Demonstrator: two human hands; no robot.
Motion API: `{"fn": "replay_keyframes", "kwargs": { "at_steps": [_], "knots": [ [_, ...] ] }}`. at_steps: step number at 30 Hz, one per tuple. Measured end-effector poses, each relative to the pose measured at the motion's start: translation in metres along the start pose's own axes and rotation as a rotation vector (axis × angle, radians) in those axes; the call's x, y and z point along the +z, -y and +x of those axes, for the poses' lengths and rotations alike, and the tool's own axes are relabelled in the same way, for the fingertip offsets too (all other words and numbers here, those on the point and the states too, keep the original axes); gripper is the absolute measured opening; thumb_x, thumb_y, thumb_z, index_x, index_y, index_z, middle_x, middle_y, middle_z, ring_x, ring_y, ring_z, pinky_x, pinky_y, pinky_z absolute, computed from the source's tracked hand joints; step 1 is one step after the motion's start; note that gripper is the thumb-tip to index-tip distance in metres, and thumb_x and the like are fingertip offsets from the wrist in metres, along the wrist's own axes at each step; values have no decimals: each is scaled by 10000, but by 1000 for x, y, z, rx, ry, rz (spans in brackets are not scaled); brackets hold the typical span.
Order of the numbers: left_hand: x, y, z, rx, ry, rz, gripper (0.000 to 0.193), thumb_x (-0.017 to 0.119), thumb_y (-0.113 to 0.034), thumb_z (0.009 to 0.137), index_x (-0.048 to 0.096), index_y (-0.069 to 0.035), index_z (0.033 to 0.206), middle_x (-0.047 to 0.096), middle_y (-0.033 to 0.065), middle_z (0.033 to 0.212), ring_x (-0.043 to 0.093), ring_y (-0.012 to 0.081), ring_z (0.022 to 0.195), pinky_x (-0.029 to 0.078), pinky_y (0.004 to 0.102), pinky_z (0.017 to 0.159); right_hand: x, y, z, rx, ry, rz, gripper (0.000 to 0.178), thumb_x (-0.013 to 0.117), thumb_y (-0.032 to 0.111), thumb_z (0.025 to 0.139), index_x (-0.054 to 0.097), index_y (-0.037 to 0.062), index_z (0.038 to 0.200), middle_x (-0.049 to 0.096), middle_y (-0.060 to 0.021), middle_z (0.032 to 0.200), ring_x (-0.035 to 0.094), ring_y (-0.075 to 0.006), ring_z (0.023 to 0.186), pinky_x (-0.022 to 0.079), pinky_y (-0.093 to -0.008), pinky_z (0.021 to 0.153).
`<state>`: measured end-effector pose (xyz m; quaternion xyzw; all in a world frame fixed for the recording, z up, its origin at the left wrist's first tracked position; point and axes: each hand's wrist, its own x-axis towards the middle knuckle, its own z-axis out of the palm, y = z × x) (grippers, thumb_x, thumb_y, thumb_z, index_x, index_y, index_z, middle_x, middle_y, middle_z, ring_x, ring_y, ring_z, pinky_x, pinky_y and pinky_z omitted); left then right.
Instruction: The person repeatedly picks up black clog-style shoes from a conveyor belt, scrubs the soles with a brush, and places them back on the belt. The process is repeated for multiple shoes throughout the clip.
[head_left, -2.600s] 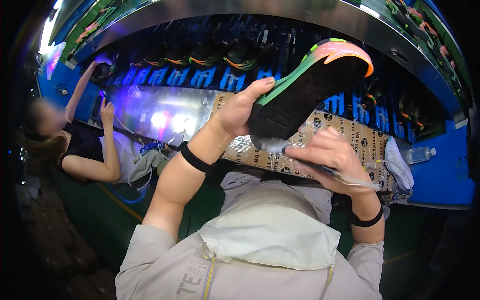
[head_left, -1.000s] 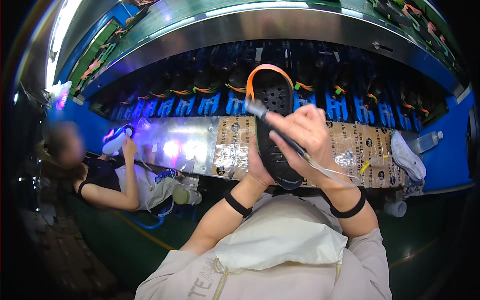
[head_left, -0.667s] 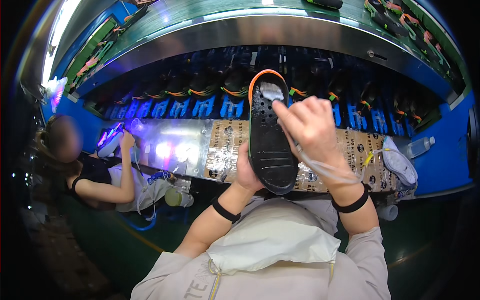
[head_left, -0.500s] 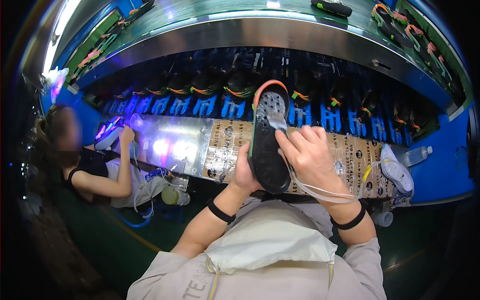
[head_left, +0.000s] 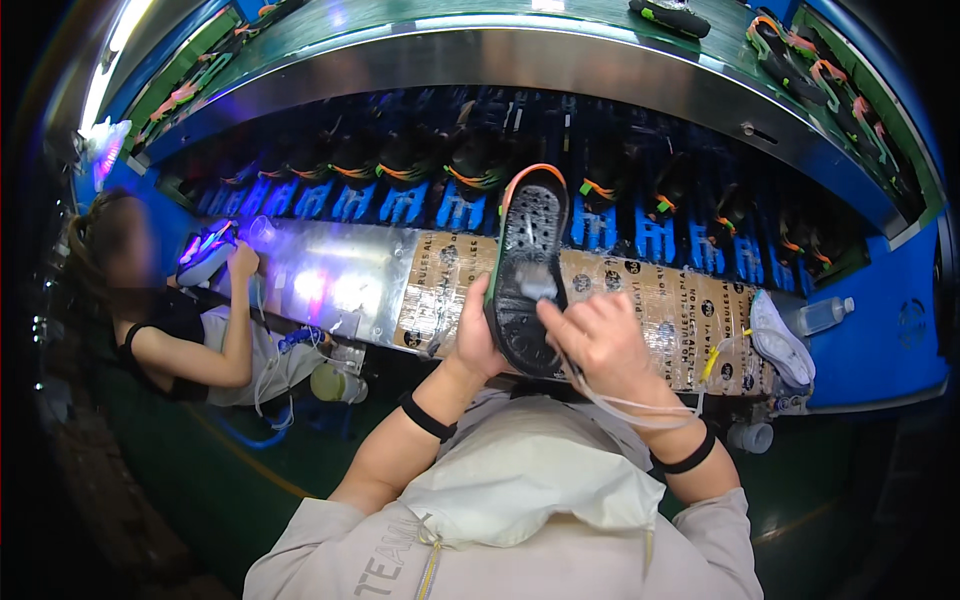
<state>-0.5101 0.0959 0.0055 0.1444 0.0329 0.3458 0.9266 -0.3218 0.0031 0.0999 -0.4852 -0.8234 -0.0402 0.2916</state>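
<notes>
A black shoe sole (head_left: 520, 335) with an orange and green rim stands tilted in front of me, its inner side facing up. Round its left edge wraps my left hand (head_left: 478, 335), thumb along the rim. Small holes dot the sole's far half, and its inner surface looks wet and glossy. My right hand (head_left: 608, 345) pinches a brush whose pale bristles (head_left: 538, 283), smeared by motion, touch the middle of the sole. The brush handle is mostly hidden by the fingers. A clear tube (head_left: 630, 408) runs from this hand past my wrist.
Cardboard (head_left: 640, 335) covers the bench beyond my hands. Behind it, black shoe parts (head_left: 475, 165) stand in a row over blue holders (head_left: 460, 205). At right are a white shoe (head_left: 780, 340) and a clear bottle (head_left: 825, 316). A person (head_left: 190, 330) works at left.
The bristles have swept from the far half down to the sole's middle. The near half, dull black before, now shines. The sole has shifted slightly left in view.
</notes>
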Motion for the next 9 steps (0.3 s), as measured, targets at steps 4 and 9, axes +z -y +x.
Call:
{"fn": "replay_keyframes", "kwargs": {
  "at_steps": [4,9],
  "knots": [
    [-1,-4,1,-25,-109,33,858,181,-651,1094,536,-4,1533,679,314,1377,705,444,1232,563,556,1096,-23,5,-7,72,178,376,411,854,111,850,775,71,1251,688,-61,910,624,-259,859,448,-416,821],
    [-4,-4,1,-37,-173,-86,864,204,-684,1083,532,-37,1553,697,232,1402,696,446,1248,563,578,1095,-15,-4,-1,195,-39,226,381,858,149,875,791,83,1243,723,-94,917,643,-264,891,467,-434,862]
  ]
}}
